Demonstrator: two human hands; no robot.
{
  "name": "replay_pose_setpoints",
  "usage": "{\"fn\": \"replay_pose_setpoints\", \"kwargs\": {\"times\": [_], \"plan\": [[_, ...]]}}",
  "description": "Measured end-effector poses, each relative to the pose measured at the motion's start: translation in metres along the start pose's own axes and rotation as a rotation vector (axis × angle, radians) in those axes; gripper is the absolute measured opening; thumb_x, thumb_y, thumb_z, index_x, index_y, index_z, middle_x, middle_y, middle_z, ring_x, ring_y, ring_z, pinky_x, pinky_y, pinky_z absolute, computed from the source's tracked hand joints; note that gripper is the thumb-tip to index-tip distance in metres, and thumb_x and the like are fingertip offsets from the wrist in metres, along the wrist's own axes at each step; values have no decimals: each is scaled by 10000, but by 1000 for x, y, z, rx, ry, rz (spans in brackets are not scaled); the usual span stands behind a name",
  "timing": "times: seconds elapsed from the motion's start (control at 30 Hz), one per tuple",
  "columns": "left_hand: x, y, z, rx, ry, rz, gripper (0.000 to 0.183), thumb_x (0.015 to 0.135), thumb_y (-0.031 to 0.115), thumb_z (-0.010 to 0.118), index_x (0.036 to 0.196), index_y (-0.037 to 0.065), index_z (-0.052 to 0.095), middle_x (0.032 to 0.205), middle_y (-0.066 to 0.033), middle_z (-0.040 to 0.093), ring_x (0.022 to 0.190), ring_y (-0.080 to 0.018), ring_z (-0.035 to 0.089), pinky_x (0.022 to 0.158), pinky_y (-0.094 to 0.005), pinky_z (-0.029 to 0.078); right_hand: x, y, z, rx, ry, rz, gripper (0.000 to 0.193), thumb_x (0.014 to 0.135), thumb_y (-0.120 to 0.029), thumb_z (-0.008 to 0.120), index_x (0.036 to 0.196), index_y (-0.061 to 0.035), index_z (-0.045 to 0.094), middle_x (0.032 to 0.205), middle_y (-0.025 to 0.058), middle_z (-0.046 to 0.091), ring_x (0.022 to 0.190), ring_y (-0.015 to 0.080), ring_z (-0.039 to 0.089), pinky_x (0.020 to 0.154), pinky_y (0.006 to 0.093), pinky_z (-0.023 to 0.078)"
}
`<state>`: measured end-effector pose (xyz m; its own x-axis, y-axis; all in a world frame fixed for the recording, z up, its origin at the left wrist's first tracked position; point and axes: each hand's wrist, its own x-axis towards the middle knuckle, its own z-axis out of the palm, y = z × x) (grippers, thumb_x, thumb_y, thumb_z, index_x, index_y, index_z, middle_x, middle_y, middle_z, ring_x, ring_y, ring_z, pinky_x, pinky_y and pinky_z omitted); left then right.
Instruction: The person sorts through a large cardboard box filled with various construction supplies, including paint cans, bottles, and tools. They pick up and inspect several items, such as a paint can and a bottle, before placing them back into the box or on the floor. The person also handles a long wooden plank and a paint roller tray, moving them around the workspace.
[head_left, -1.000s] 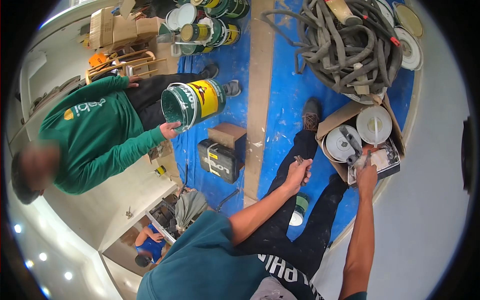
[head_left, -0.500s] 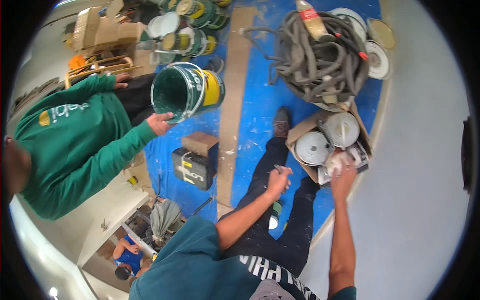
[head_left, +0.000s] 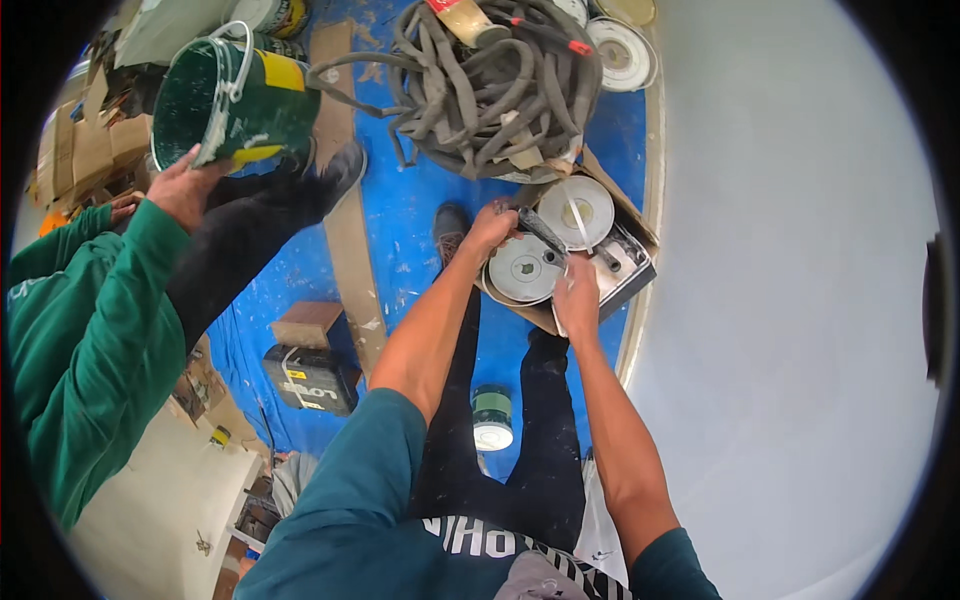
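My left hand point(head_left: 492, 226) is closed around a dark grey elongated object point(head_left: 540, 230), whose exact kind I cannot make out. It slants over two pale round-lidded tubs: the nearer lid point(head_left: 522, 272) and the farther lid point(head_left: 578, 212), with a white handle across it. My right hand point(head_left: 577, 296) is closed at the tubs' near side, its fingertips by the object's lower end; what they pinch is hidden. Both tubs stand in an open cardboard box point(head_left: 625, 205). Beside them in the box are a dark short tube point(head_left: 607, 259) and a whitish, dark-edged container point(head_left: 628, 268).
A coil of grey hose point(head_left: 480, 95) lies beyond the box, a bottle point(head_left: 468, 20) on top. At left, a person in green holds a green bucket point(head_left: 235, 95). A black case point(head_left: 310, 380) and a small green can point(head_left: 492, 415) are nearer; a pale wall point(head_left: 780, 300) rises at right.
My left hand has moved from above my leg to over the tubs, bringing the dark object. My right hand has come out of the box's near corner toward it. The view has shifted right.
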<state>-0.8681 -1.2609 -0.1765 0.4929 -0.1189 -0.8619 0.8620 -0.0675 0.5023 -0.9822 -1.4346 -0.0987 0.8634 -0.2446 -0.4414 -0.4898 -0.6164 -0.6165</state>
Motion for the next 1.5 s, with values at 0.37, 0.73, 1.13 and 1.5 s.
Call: {"fn": "replay_pose_setpoints", "kwargs": {"times": [0.37, 0.73, 1.13, 1.5], "plan": [[-206, -20, 73, 191, -382, 258, 345, 844, 33, 544, 1177, 4, 628, 1059, -69, 679, 996, -124, 625, 889, -302, 501, -54, 33, -59, 470, 116, 576, 474, 958, -337, 598, 1285, 6, 594, 1261, 171, 629, 1142, 269, 602, 1003, 366, 428], [-214, -110, 154, 157, -286, 139, 205, 835, 76, 608, 1031, 20, 624, 795, -150, 648, 744, -273, 640, 703, -387, 498, -118, 121, -95, -51, -280, 496, 486, 900, -333, 657, 1263, -14, 606, 919, 226, 708, 731, 301, 708, 643, 398, 561], [-97, -29, 67, 365, -255, 184, 567, 775, 429, 826, 1116, 4, 672, 1082, -143, 674, 763, -181, 664, 719, -326, 542, -74, 22, -147, -487, -305, 426, 353, 914, -253, 620, 1224, -89, 660, 1020, 220, 699, 981, 402, 662, 839, 489, 532], [-170, -115, 133, 659, -91, 270, 614, 849, 348, 744, 1362, 85, 533, 1157, -235, 660, 1067, -419, 623, 916, -459, 490, -18, 53, -122, -636, -363, 182, 177, 831, -177, 667, 950, -73, 749, 938, 221, 711, 897, 405, 687, 827, 481, 548]]}}
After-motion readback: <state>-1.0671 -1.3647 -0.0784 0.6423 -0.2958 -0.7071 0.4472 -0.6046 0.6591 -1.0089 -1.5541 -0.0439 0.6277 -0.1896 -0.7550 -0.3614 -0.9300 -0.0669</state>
